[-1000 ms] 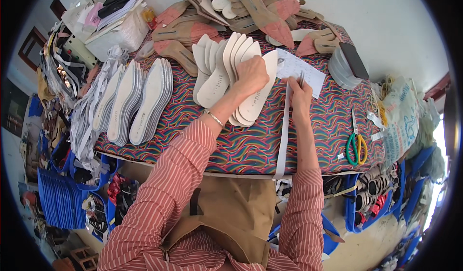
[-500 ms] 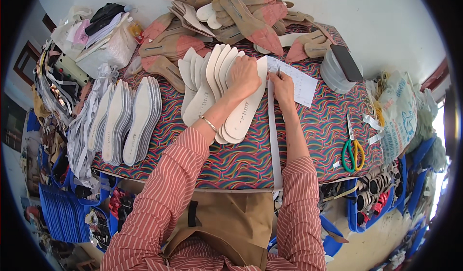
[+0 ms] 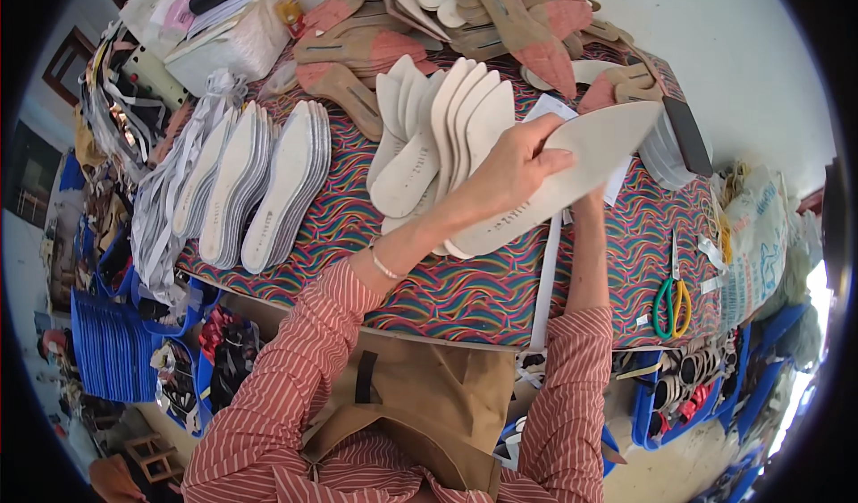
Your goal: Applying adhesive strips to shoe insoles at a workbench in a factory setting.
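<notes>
A white insole point(image 3: 609, 143) is raised at a slant above the patterned cloth, its pointed end up to the right. My left hand point(image 3: 520, 170) grips it by the near edge, thumb on top. Beneath that insole is my right hand point(image 3: 590, 201), its fingers hidden. Whether it holds anything does not show. A narrow white strip point(image 3: 547, 284) runs from below the insole to the table's front edge. Fanned white insoles point(image 3: 451, 114) lie just left of my left hand. A white paper sheet point(image 3: 550, 108) is partly covered by the raised insole.
Grey-edged insole stacks point(image 3: 288, 177) lie to the left, beside hanging pale straps point(image 3: 174, 172). Brown and pink shoe pieces point(image 3: 523, 20) are heaped at the back. Scissors point(image 3: 672, 297) with green and yellow handles lie right. A dark phone point(image 3: 686, 138) rests on a clear tub point(image 3: 668, 172).
My left hand has lifted an insole off the fanned pile and brought it rightward over my right hand, now covered by it. The whole view has shifted slightly.
</notes>
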`<state>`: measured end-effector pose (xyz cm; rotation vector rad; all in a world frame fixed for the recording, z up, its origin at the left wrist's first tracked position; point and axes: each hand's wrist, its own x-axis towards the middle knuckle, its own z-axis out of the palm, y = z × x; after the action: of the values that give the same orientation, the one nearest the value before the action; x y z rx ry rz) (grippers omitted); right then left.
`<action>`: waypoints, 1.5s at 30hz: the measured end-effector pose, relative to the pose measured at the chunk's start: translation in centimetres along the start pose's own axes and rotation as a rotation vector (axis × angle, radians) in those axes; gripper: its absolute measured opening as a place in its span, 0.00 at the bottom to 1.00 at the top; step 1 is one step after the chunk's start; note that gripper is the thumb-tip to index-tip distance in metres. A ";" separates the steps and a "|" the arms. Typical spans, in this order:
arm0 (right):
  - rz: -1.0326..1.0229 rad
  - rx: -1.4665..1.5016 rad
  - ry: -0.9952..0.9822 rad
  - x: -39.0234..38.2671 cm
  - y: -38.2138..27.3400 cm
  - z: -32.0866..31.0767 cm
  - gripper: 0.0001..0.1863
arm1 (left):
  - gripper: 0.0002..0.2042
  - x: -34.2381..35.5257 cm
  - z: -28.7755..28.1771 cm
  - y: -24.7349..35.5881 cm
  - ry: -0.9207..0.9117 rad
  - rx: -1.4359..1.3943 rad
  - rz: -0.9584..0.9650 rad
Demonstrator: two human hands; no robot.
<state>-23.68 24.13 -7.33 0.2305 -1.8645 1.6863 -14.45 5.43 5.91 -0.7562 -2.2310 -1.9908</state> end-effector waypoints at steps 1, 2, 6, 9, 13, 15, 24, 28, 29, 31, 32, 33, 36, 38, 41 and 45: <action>-0.154 -0.167 0.029 0.4 -1.5 -1.3 0.12 | 0.12 -0.6 0.4 1.1 -0.023 -0.066 0.028; 0.132 0.013 0.095 0.4 -4.7 -1.4 0.11 | 0.12 -1.7 -0.1 2.2 -0.006 -0.062 0.023; 0.431 0.386 0.090 -3.1 -18.2 -4.0 0.11 | 0.15 -6.5 -1.5 5.7 0.202 -0.642 -0.111; 0.443 0.409 0.135 -7.6 -21.7 -4.5 0.09 | 0.18 -9.9 -0.4 3.8 0.184 -0.794 -0.343; 0.538 0.164 0.058 -12.4 -24.1 -2.2 0.07 | 0.17 -14.5 0.2 3.3 0.245 -0.883 -0.637; 0.503 0.180 0.015 -13.2 -23.6 -1.7 0.07 | 0.17 -16.0 0.6 2.7 0.278 -0.746 -0.676; 0.311 0.224 -0.133 -14.7 -20.7 -0.2 0.07 | 0.17 -17.4 0.4 3.8 0.180 -0.589 -0.741; 0.261 0.251 -0.156 -15.0 -20.1 -0.5 0.07 | 0.17 -17.4 0.4 3.7 0.188 -0.587 -0.749; 0.226 0.236 -0.168 -15.0 -19.9 -0.6 0.07 | 0.17 -17.3 0.4 3.6 0.181 -0.580 -0.764; 0.154 0.205 -0.190 -15.1 -19.6 -0.9 0.08 | 0.18 -17.3 0.3 3.6 0.168 -0.566 -0.793; 0.156 0.204 -0.188 -15.1 -19.7 -0.9 0.08 | 0.18 -17.3 0.3 3.6 0.166 -0.565 -0.795; 0.128 0.145 -0.189 -15.1 -19.9 -0.9 0.07 | 0.17 -17.3 0.3 3.7 0.165 -0.566 -0.796; 0.044 -0.031 -0.193 -14.9 -20.9 -1.0 0.06 | 0.15 -17.3 0.2 4.0 0.164 -0.569 -0.800; 0.239 0.129 -0.227 -14.0 -21.2 -2.2 0.05 | 0.15 -17.3 0.0 4.3 0.140 -0.566 -0.804; 0.809 0.630 -0.314 -12.7 -21.2 -4.4 0.04 | 0.15 -17.3 0.0 4.5 0.079 -0.549 -0.807; 0.584 0.522 -0.299 -13.4 -21.3 -3.1 0.03 | 0.16 -17.2 0.4 4.6 0.065 -0.497 -0.758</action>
<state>-1.12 19.76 3.44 0.1577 -1.7593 2.6633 2.61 0.56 3.91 0.2174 -2.1919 -2.8969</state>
